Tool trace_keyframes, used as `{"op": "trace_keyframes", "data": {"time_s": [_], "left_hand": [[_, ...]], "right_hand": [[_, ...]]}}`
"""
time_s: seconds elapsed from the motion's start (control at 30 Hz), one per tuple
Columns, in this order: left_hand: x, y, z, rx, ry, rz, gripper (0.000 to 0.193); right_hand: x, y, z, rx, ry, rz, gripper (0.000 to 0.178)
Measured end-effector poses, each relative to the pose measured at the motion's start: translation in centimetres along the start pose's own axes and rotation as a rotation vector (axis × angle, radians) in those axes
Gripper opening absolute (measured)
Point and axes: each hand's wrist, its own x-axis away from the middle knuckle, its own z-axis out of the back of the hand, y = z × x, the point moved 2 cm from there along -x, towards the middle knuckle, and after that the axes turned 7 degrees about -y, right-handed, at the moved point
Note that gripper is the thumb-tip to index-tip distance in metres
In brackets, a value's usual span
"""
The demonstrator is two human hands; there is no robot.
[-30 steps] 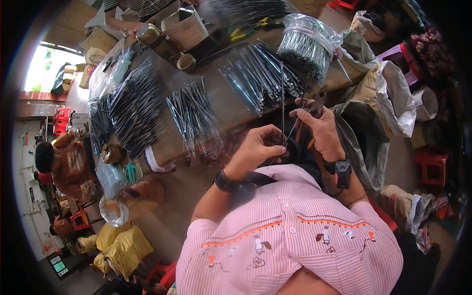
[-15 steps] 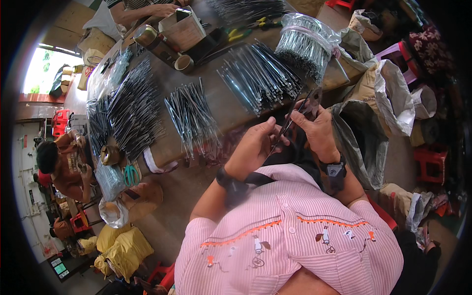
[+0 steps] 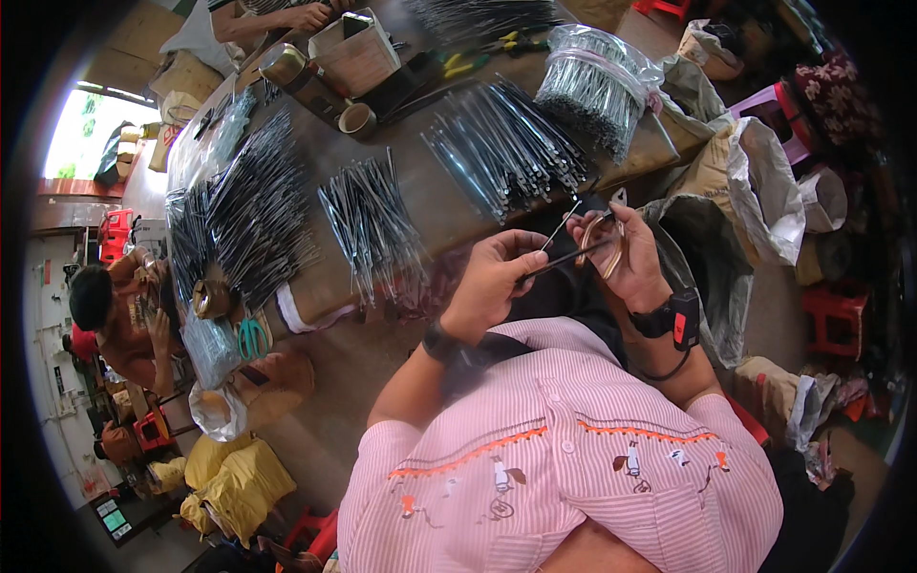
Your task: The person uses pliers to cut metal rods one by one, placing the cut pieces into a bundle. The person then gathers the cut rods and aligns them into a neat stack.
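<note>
My left hand is closed, thumb and fingers pinching a thin dark strip that slants across toward my right hand. A thinner pale rod also rises from those fingertips. My right hand is closed around a hand tool with curved brown handles; whether it is pliers or scissors I cannot tell, as the fingers partly cover it. Both hands are just off the table's near edge. Closest to them on the table lies a bundle of dark, shiny thin rods, with a smaller bundle to its left.
More dark rods lie in a wide heap at the left. A plastic-wrapped bundle of pale rods stands at the table's right, near open sacks. Green-handled scissors hang at the left edge. Other people sit around the table.
My right hand has turned over, and the tool now shows its curved handles instead of its dark head. My left hand has shifted slightly; the strip now lies flatter.
</note>
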Motion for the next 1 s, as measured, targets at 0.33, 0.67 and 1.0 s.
{"op": "trace_keyframes", "data": {"time_s": [0.33,0.67,1.0], "left_hand": [[0.8,1.5,-1.3,-0.521,0.124,-0.232,0.022],[0.9,1.4,-1.0,-0.749,0.151,-0.408,0.023],[0.6,0.7,-0.4,-0.603,0.185,-0.277,0.023]], "right_hand": [[3.7,1.1,0.6,0.621,-0.283,-0.211,0.053],[2.6,0.2,1.2,1.616,-0.274,0.055,0.078],[2.7,0.4,0.4,1.720,-0.339,0.332,0.063]]}}
